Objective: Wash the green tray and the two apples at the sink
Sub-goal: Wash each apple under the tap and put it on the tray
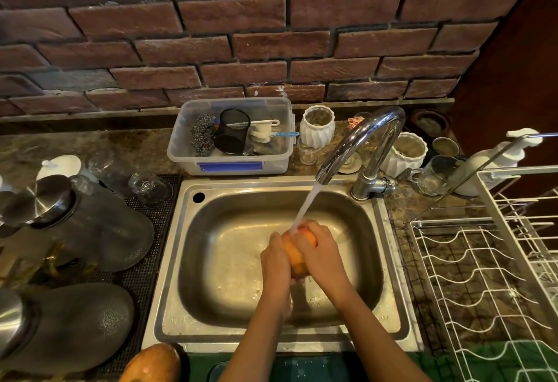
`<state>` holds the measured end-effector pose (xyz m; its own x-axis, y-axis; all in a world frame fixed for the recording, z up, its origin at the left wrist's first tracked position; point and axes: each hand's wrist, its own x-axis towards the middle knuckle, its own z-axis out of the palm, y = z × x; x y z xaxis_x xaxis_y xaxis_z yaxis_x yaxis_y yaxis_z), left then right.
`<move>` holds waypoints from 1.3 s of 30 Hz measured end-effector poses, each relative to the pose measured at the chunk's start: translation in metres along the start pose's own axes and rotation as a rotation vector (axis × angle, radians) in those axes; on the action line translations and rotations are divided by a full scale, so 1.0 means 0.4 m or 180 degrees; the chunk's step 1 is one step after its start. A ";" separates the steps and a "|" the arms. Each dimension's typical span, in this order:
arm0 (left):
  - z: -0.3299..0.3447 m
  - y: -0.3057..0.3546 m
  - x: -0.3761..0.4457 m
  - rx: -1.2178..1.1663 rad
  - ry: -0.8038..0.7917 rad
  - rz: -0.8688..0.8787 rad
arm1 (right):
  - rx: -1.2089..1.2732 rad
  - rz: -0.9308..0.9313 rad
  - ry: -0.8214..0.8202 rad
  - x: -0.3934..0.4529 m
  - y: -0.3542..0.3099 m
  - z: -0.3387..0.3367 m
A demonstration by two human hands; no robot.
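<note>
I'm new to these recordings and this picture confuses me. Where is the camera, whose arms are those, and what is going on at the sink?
There is no machine here. The one picture comes from a wide-angle camera worn on a person's head, looking forward and down, so the two arms reaching in from the bottom edge are that person's own.

Both hands, the left hand and the right hand, are wrapped around one apple over the steel sink. Water runs from the curved tap onto the apple.

At the bottom edge, in front of the sink, lies a second apple, next to what looks like the green tray, mostly hidden by the arms.

Around the sink: a clear plastic box of scrubbers and brushes behind it, a white wire drying rack to the right, and dark jars with metal lids to the left.
</note>
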<state>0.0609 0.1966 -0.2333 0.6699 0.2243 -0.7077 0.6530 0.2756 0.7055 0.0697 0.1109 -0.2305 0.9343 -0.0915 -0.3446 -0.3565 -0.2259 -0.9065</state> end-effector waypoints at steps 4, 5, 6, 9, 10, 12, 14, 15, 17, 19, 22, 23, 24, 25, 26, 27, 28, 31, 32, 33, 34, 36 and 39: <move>-0.017 -0.017 -0.001 -0.0088 -0.0383 0.0294 | 0.0314 0.0488 0.0519 0.023 0.006 0.015; -0.019 -0.019 -0.001 -0.0155 -0.0462 0.0374 | 0.0502 0.0775 0.0576 0.027 0.004 0.019; -0.020 -0.017 -0.001 -0.0171 -0.0544 0.0492 | 0.0666 0.1032 0.0549 0.029 0.000 0.022; -0.021 -0.005 0.000 -0.0218 -0.0534 0.0720 | 0.0744 0.1122 0.0202 0.023 -0.016 0.013; -0.021 0.002 0.004 -0.0274 -0.0450 0.0699 | 0.0758 0.0977 0.0071 0.015 -0.022 0.007; -0.018 0.021 0.014 -0.0369 -0.0326 0.0514 | 0.0821 0.0634 -0.0221 0.002 -0.013 0.002; -0.010 0.042 0.019 -0.0454 -0.0228 0.0280 | 0.0855 0.0373 -0.0454 -0.005 0.012 0.007; -0.006 0.048 0.019 -0.0460 -0.0173 0.0205 | 0.0844 0.0306 -0.0502 -0.005 0.023 0.012; -0.005 0.046 0.018 -0.0352 -0.0149 0.0169 | 0.0805 0.0243 -0.0408 -0.004 0.028 0.018; -0.008 0.035 0.012 -0.0185 -0.0235 0.0234 | 0.0803 0.0243 -0.0230 -0.004 0.021 0.019; -0.015 0.020 -0.001 0.0030 -0.0388 0.0640 | 0.0727 0.0589 -0.0182 0.000 0.016 0.021; -0.016 0.017 -0.003 0.0076 -0.0457 0.0772 | 0.0712 0.0747 -0.0154 0.002 0.017 0.023; -0.016 0.012 -0.004 0.0097 -0.0525 0.0846 | 0.0682 0.0867 -0.0132 0.002 0.016 0.023; -0.014 0.010 -0.004 0.0101 -0.0552 0.0901 | 0.0633 0.0931 -0.0135 0.004 0.020 0.021; -0.013 0.008 -0.001 0.0131 -0.0504 0.0950 | 0.0564 0.0952 -0.0171 0.006 0.022 0.017; -0.010 0.007 0.001 0.0163 -0.0401 0.1011 | 0.0460 0.0929 -0.0226 0.009 0.027 0.014; -0.007 0.004 0.006 0.0181 -0.0262 0.1056 | 0.0355 0.0857 -0.0296 0.009 0.028 0.012; -0.004 0.003 0.015 -0.0116 0.0025 0.0885 | 0.0070 0.0407 -0.0689 0.009 0.044 0.013; -0.006 0.007 0.017 -0.0221 0.0059 0.0751 | -0.0004 0.0270 -0.0811 0.006 0.050 0.016; -0.010 0.011 0.019 -0.0271 0.0040 0.0638 | -0.0087 0.0170 -0.0882 0.001 0.052 0.016; -0.015 0.013 0.023 -0.0250 -0.0024 0.0533 | -0.0137 0.0097 -0.0897 -0.004 0.052 0.015; -0.019 0.013 0.030 -0.0110 -0.0170 0.0349 | -0.0192 -0.0039 -0.0748 -0.012 0.049 0.012; -0.026 0.016 0.029 0.0159 -0.0390 0.0367 | -0.0203 -0.0107 -0.0350 -0.018 0.044 0.019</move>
<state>0.0693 0.2107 -0.2374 0.7774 0.1354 -0.6142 0.5840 0.2073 0.7848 0.0567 0.1149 -0.2458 0.9393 0.0233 -0.3422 -0.3214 -0.2887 -0.9019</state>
